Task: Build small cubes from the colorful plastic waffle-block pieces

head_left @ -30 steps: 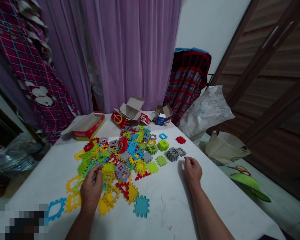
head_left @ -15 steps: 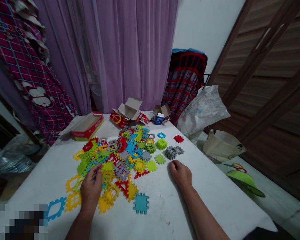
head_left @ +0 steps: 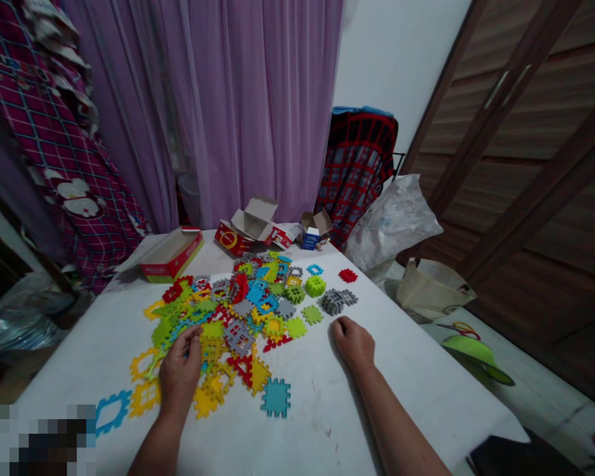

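Note:
Many flat plastic interlocking building tiles with notched edges lie in a loose pile (head_left: 238, 337). At the pile's near left edge, my left hand (head_left: 182, 360) rests on its side with curled fingers and nothing visible in them. Its fingertips are beside a yellow-green square tile (head_left: 211, 330). My right hand (head_left: 356, 345) lies on the table as a loose fist, right of the pile; nothing shows in it. Beyond that fist are a grey block of joined tiles (head_left: 332, 301) and a flat green tile (head_left: 312, 315). A teal square tile (head_left: 276, 398) lies between my forearms.
Opened cardboard boxes stand at the back of the white table (head_left: 322, 423): a red tray-like box (head_left: 172, 263), a red carton (head_left: 233, 239) and a small blue box (head_left: 310, 239). Right of the table are a plastic bag (head_left: 389, 218), a cloth bag (head_left: 429, 291) and scissors (head_left: 463, 329).
The view has turned slightly to the right, so the scene sits a little further left. Both hands keep their pose, and the tiles lie as before.

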A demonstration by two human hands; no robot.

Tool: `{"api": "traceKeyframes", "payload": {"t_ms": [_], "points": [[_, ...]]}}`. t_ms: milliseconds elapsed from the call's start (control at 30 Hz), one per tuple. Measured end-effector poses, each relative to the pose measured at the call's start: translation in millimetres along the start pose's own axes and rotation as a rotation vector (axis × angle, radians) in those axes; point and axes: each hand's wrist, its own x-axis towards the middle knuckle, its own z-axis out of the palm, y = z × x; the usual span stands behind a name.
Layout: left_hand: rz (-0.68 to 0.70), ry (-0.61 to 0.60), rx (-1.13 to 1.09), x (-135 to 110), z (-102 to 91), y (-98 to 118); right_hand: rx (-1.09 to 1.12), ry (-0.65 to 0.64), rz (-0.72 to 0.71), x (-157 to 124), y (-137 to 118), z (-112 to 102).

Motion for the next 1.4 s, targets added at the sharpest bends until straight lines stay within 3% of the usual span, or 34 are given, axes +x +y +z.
{"api": "traceKeyframes", "payload": {"t_ms": [267, 533, 1000, 1100, 1233, 1333, 1400], "points": [[0.007, 0.011, 0.020, 0.6, 1.2, -1.9, -0.018, -0.018, -0.218, 1.4, -4.1, 7.3], [-0.001, 0.011, 0.035, 1.9, 0.3, -1.7, -0.159, -0.134, -0.252, 12.9, -22.4, -2.1], [0.018, 0.004, 0.086, 1.0, -3.8, 1.3, -0.105, -0.260, -0.260, 17.2, -46.9, -8.6], [0.112, 0.024, 0.156, -2.4, -6.2, 6.4, -0.025, -0.185, -0.258, 12.6, -43.8, -8.8], [0.380, 0.007, 0.221, -9.9, -3.5, 19.0, 0.132, 0.021, -0.130, 14.1, -15.0, -8.1], [0.508, -0.093, 0.225, -13.6, 3.7, 35.2, 0.352, 0.206, 0.003, 25.2, 17.2, -8.1], [0.525, -0.220, 0.233, -14.1, 8.3, 49.3, 0.530, 0.245, 0.053, 34.0, 36.0, -6.0]]}}
